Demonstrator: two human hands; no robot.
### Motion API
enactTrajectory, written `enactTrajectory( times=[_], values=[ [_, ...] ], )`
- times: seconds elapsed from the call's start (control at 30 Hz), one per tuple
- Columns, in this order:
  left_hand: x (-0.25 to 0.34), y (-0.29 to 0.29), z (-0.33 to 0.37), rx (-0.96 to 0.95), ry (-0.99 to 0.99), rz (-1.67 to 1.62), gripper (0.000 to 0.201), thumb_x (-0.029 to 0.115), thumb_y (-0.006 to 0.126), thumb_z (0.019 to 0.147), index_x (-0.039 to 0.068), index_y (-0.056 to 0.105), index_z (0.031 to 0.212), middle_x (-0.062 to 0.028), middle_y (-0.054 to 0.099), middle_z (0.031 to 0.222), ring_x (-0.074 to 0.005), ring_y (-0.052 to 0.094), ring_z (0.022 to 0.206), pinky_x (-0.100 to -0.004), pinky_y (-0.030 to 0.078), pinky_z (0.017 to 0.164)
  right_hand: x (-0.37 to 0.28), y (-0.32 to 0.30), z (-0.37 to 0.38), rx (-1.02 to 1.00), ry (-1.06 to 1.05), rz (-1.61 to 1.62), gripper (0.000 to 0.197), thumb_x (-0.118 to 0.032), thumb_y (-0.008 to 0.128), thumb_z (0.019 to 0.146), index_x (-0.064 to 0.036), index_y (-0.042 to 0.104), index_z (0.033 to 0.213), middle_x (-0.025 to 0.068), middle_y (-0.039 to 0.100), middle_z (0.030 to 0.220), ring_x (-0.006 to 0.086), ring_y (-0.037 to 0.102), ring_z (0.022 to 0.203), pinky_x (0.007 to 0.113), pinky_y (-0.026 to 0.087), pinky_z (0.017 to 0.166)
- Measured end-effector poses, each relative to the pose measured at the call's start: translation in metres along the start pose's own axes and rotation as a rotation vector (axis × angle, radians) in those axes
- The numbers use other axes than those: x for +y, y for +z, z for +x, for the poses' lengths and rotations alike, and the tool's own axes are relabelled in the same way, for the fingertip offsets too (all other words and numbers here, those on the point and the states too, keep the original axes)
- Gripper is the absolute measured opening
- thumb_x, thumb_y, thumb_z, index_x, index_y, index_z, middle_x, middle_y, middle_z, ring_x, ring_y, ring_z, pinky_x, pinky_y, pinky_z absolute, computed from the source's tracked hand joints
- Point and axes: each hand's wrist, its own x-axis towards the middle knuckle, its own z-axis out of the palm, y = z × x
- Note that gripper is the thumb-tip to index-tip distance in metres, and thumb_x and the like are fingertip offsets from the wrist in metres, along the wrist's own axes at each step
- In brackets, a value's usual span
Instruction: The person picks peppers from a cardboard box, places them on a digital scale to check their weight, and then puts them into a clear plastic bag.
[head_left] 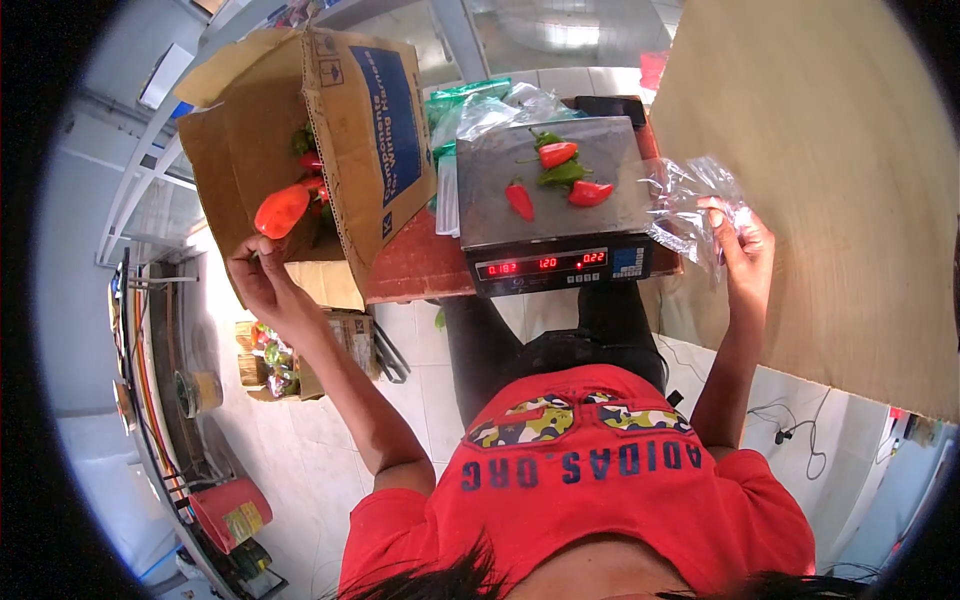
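My left hand [268, 282] pinches a red pepper [282, 210] by its lower end, in front of the open side of a cardboard box [378, 140]. More red and green peppers [305, 150] show inside the box, partly hidden by its wall. Pinched in my right hand [745, 245] is a clear plastic bag [690, 190], which hangs over the right edge of a digital scale [490, 200]. On the scale's metal plate lie several peppers, among them a small red pepper [519, 200] and a green pepper [563, 174]. Red digits glow on its front panel.
The scale stands on a reddish table [420, 265], with plastic bags [500, 108] heaped behind it. A large tan board [820, 200] fills the right side. On the floor at left are a smaller box of wrapped peppers [275, 360] and a red bucket [230, 512]. Cables [800, 432] lie at right.
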Motion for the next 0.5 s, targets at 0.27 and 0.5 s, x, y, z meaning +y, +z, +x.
enactTrajectory(
  times=[0.27, 0.5],
  values=[
    [-0.072, -0.025, 0.019, -0.117, -0.018, 0.489, 0.007, 0.001, 0.055, 0.089, -0.003, 0.056, 0.095, -0.0098, 0.063, 0.089, -0.0156, 0.059, 0.079, -0.0273, 0.048, 0.070, 0.001, -0.006, 0.001, 0.015, 0.006, -0.016, 0.017, -0.017, 0.062, 0.089, -0.0062, 0.069, 0.100, -0.0068, 0.058, 0.074, 0.0016, 0.039, 0.059, 0.019, 0.031, 0.051],
    [-0.069, -0.019, 0.027, 0.000, 0.005, 0.209, 0.012, 0.004, 0.054, 0.089, -0.002, 0.057, 0.100, -0.0121, 0.062, 0.103, -0.0201, 0.061, 0.089, -0.0307, 0.049, 0.075, -0.003, -0.002, 0.001, 0.027, -0.013, -0.022, 0.016, -0.015, 0.061, 0.089, -0.0060, 0.069, 0.099, -0.0077, 0.055, 0.072, 0.0016, 0.038, 0.059, 0.019, 0.030, 0.051]
  ],
)
